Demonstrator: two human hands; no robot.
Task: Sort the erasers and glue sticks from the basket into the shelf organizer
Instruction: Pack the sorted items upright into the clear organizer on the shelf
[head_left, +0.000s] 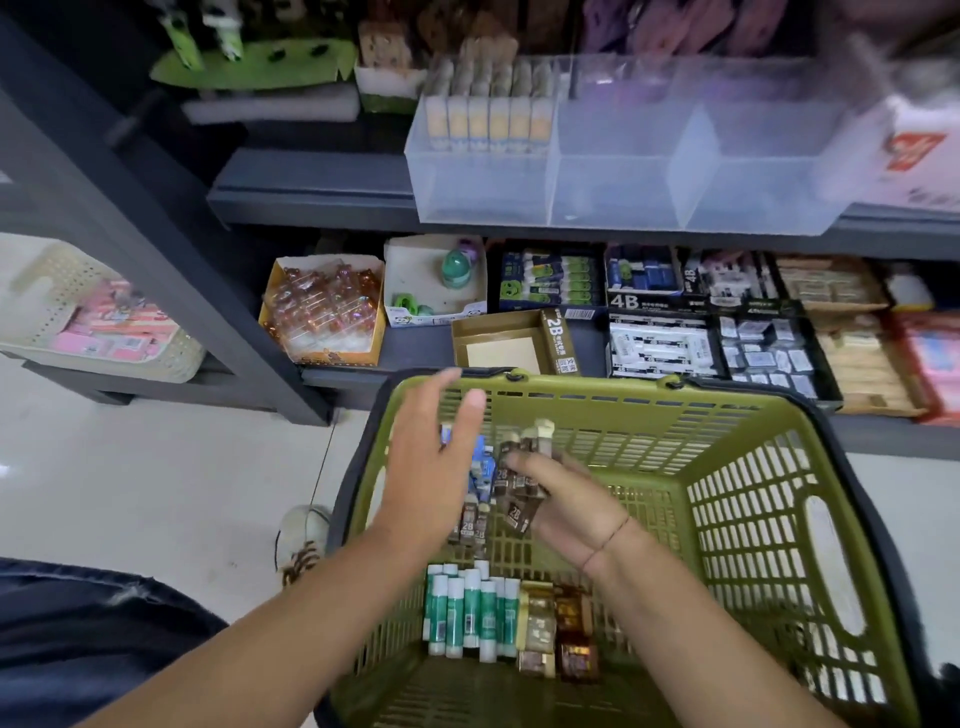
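Note:
A green basket (737, 415) stands in front of me. My right hand (566, 509) grips a bunch of brown 2B erasers (519, 483) above its floor. My left hand (431, 452) hovers flat and empty over the basket's left side. More brown 2B erasers (470, 527) and blue erasers (480, 470) lie under it. Green and white glue sticks (467, 608) lie at the near end, next to brown packets (558, 634). On the upper shelf stands the clear shelf organizer (618, 192); its left compartment holds orange glue sticks (488, 122), the other compartments hold nothing.
The lower shelf carries an open brown 2B box (506, 345), black 4B eraser boxes (660, 301), a box of amber wrapped items (324, 309) and a white box (434, 280). A dark shelf post (171, 244) runs diagonally at left. A cream basket (98, 317) sits behind it.

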